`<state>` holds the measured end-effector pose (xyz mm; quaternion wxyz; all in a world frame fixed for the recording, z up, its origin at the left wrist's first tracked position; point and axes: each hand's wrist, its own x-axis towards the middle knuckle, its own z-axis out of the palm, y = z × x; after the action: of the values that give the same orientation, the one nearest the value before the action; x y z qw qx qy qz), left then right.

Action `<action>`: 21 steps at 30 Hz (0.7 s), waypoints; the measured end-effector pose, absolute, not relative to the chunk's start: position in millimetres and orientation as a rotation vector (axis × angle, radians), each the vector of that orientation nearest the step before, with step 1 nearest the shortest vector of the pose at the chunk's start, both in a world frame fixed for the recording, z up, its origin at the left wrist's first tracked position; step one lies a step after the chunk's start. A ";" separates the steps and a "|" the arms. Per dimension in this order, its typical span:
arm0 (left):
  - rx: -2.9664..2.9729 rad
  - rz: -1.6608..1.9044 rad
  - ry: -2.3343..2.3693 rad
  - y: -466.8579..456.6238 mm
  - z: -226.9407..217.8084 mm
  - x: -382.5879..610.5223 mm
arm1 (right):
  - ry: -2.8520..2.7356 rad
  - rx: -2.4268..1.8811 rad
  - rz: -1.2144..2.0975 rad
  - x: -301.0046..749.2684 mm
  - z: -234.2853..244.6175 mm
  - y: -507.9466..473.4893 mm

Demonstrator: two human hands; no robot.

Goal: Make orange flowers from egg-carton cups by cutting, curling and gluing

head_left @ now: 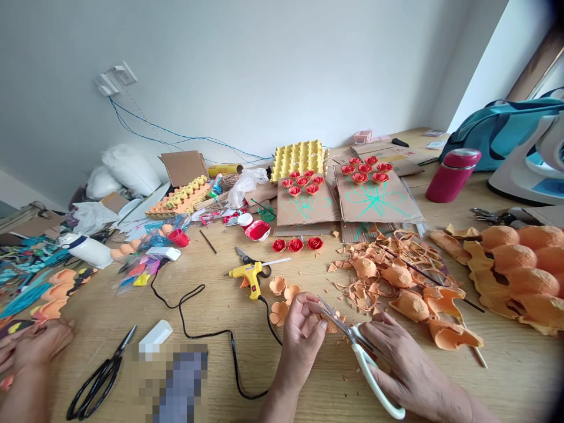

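Observation:
My right hand (408,361) grips scissors (368,376) with pale white handles, their blades parted and pointing up-left. Close to the blades, my left hand (304,332) has its thumb and fingers pinched on a small orange egg-carton piece (331,326), mostly hidden by the fingers. Beyond my left hand lie petal-shaped orange cups (278,314). A yellow glue gun (252,278) rests behind them, over dark-handled scissors (241,255). Orange carton scraps (368,294) are heaped beyond my right hand.
An orange egg tray (513,258) lies at right, near a pink bottle (453,175). Red paper flowers (295,245) stand before decorated cardboard sheets (304,207). Black scissors (103,376) and a power cord (233,352) lie left. Another person's hands (42,343) are at far left.

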<state>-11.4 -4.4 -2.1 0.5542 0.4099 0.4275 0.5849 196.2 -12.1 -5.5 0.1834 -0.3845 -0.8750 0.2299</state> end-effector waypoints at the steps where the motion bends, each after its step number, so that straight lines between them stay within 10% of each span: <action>1: 0.990 1.378 1.023 -4.1 -1.6 -12.3 | -2.472 -1.088 0.644 196.1 -5.6 -12.0; 21: 1.085 1.236 1.094 -1.5 0.0 -18.4 | -2.330 -1.229 0.699 193.6 -4.6 -5.4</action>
<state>-18.4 -1.5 0.0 0.5506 0.4586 0.4622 0.5225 193.6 -5.4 -4.6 0.2065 -0.4411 -0.8366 0.2508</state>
